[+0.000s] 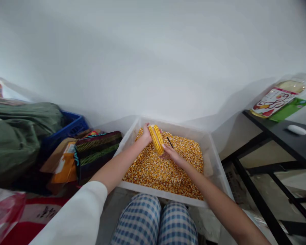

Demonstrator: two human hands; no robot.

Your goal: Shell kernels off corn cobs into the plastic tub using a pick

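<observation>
Looking through the head view, we are gripping a corn cob (156, 140) with our left hand (147, 132) near its upper end and our right hand (169, 153) near its lower, holding it tilted above loose kernels (150, 175) in a translucent bin (214, 163).

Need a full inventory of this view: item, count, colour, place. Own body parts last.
corn cob: 1, yellow, between both hands over the tub
loose kernels: too many to count, yellow-orange, in the tub
tub: 1, translucent white, before the knees
thin stick: 1, dark, among the kernels
mesh bag: 1, dark with green, left of tub
crate: 1, blue, far left
cover: 1, green, by the crate
bottle: 1, pale yellow contents, on the table
table: 1, black, right
wall: 1, white, behind
left hand: 1, bare, cob's upper end
right hand: 1, bare, cob's lower end
legs: 2, blue-white check, bottom
</observation>
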